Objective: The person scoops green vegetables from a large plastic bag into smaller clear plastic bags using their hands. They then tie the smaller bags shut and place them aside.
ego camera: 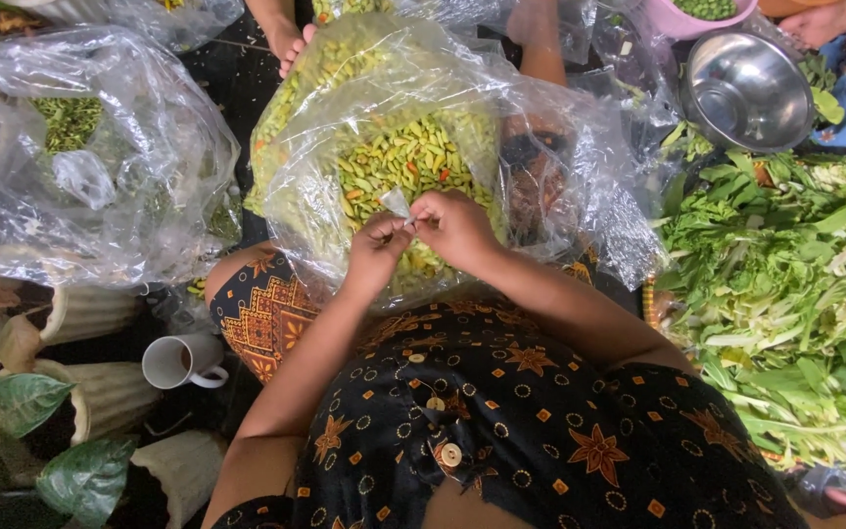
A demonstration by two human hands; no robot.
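Crowded floor space seen from above, packed with produce and clear plastic. Largest of all, a heap of leafy greens [785, 294] spread along the right side; opposite it, at left, a big crumpled clear bag [90, 157] with green matter inside. Between them, resting on the lap in patterned dark cloth, a wide clear bag of chillies [413, 157], mostly green-yellow with a few red, its mouth gaping toward the body. Farther up right, a steel bowl [746, 93], and just above it a pink bowl [702, 15] of green pieces. Lower left, ribbed pale pots [100, 313] with broad leaves, and a white mug [183, 360] lying tipped on its side. Down to the smallest: a thin scrap of clear plastic film [396, 203], pinched up above the chillies, near the bag's lower middle. Likely feather-light, limp and slippery, easy to tear or lose from a loose grip; best taken at an edge between thumb tip and forefinger, as now. Chillies beneath probably light, firm, smooth-skinned, prone to roll. Left hand [376, 247] curled nearly closed, fingertips nipping the film from below left; right hand [454, 225] likewise closed to a fine pinch, meeting the left at the same scrap. Both wrists bent inward, forearms converging from the torso, elbows out wide.
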